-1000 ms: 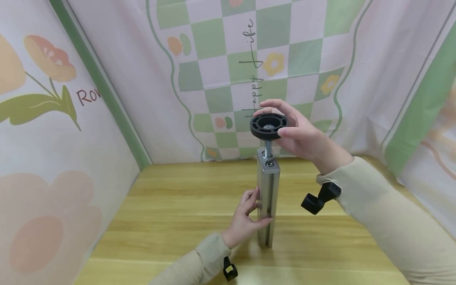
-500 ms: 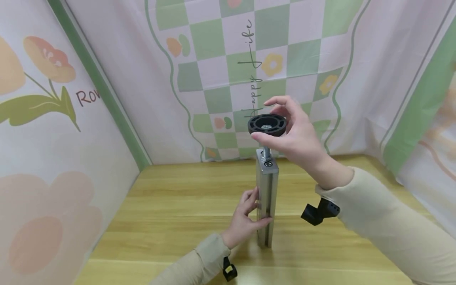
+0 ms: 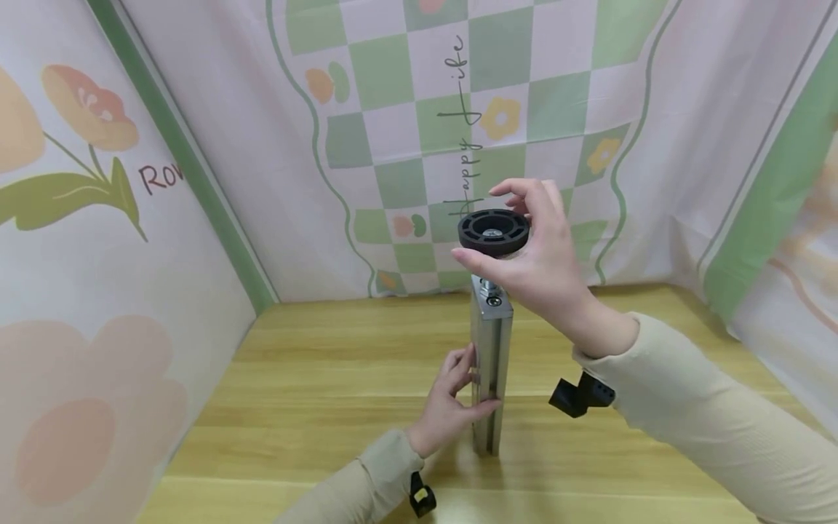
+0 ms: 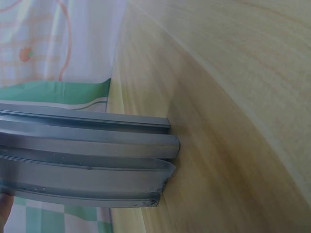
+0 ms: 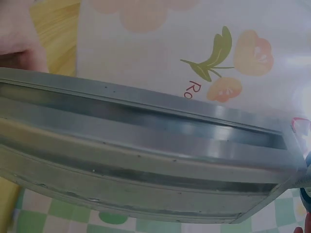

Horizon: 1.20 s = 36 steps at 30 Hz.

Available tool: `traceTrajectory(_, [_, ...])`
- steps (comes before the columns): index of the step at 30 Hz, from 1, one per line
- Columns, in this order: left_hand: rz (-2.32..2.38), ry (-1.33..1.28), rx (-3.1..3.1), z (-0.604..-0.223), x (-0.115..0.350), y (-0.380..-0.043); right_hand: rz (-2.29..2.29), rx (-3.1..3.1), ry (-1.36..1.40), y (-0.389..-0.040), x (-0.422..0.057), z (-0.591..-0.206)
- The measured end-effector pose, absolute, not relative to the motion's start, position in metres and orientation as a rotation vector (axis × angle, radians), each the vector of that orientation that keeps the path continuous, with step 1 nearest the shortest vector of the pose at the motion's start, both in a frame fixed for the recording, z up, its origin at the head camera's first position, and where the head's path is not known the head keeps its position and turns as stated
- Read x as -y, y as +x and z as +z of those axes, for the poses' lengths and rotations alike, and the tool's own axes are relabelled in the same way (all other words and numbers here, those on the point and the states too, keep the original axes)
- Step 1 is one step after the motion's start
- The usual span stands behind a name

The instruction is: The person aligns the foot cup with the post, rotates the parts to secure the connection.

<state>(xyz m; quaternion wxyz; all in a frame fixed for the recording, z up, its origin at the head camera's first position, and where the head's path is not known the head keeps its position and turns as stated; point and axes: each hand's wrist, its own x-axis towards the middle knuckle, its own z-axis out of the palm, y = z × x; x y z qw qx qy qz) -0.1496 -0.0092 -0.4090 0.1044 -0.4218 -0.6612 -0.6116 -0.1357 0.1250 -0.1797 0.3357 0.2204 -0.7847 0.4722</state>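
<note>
An aluminium extrusion profile point(image 3: 491, 371) stands upright on the wooden table, its lower end on the boards in the left wrist view. My left hand point(image 3: 448, 404) grips it low down, thumb across the near side. On top, an end plate point(image 3: 494, 313) carries a socket screw point(image 3: 494, 300) and the threaded stud with a nut point(image 3: 487, 289) of a black round levelling foot point(image 3: 494, 233). Curved round the foot's disc is my right hand point(image 3: 543, 262), thumb along the near rim, index fingertip raised behind it. In the right wrist view the profile point(image 5: 146, 145) fills the middle.
The wooden table point(image 3: 314, 378) meets a patterned cloth backdrop point(image 3: 393, 145) behind the profile. Another printed cloth wall point(image 3: 78, 291) rises at the left. Black camera mounts sit on both wrists, the right mount point(image 3: 583, 393) hanging beside the profile.
My right hand has swung its thumb from the right side of the foot leftwards along the near rim, its wrist dropping slightly. The left hand and profile hold their place.
</note>
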Motion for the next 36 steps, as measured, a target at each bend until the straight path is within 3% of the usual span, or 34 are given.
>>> traceTrajectory(19, [-1.721, -1.296, 1.889, -0.405, 0.014, -0.158, 0.868, 1.982, 1.006, -0.145, -0.152, -0.183])
traceTrajectory(29, [-1.432, -1.198, 2.130, -0.387, 0.048, -0.174, 0.714, 2.080, 0.878, -0.146, -0.185, -0.197])
traceTrajectory(36, [-1.158, -1.170, 2.338, -0.383, 0.073, -0.196, 0.593, 2.372, 0.725, -0.159, -0.211, -0.228])
